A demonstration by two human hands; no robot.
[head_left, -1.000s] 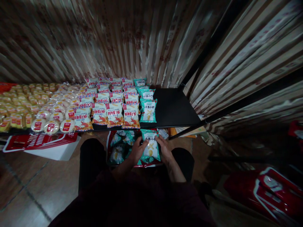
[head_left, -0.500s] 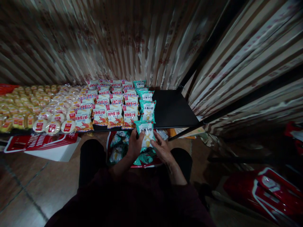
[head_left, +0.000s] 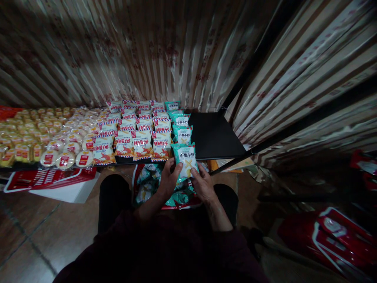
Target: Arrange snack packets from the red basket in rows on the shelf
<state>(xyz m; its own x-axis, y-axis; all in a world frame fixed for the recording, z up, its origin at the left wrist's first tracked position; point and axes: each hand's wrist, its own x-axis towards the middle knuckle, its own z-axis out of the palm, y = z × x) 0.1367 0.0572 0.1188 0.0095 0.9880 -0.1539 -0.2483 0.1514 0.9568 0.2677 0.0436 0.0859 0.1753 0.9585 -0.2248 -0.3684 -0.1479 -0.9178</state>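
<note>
A teal and white snack bag (head_left: 186, 159) is held upright between my two hands, at the front edge of the black shelf (head_left: 216, 135). My left hand (head_left: 170, 179) grips its left side with the thumb on the front. On the lower right side, my right hand (head_left: 204, 182) has its thumb pressed on the front and its fingers behind. Behind it a column of matching teal bags (head_left: 183, 135) runs back along the shelf. Below my hands a red box (head_left: 135, 181) holds more teal bags (head_left: 145, 190), partly hidden by my forearms.
Left of the teal column stand rows of white and orange snack bags (head_left: 143, 144). Farther left lie round wrapped cakes (head_left: 65, 160) and small yellow packs (head_left: 22, 151). A dark slanted post (head_left: 235, 162) crosses at the right. Red packaging (head_left: 338, 239) lies on the floor.
The teal snack bag has shifted slightly right and up, its face now fuller to view. Both hands have moved with it, still gripping.
</note>
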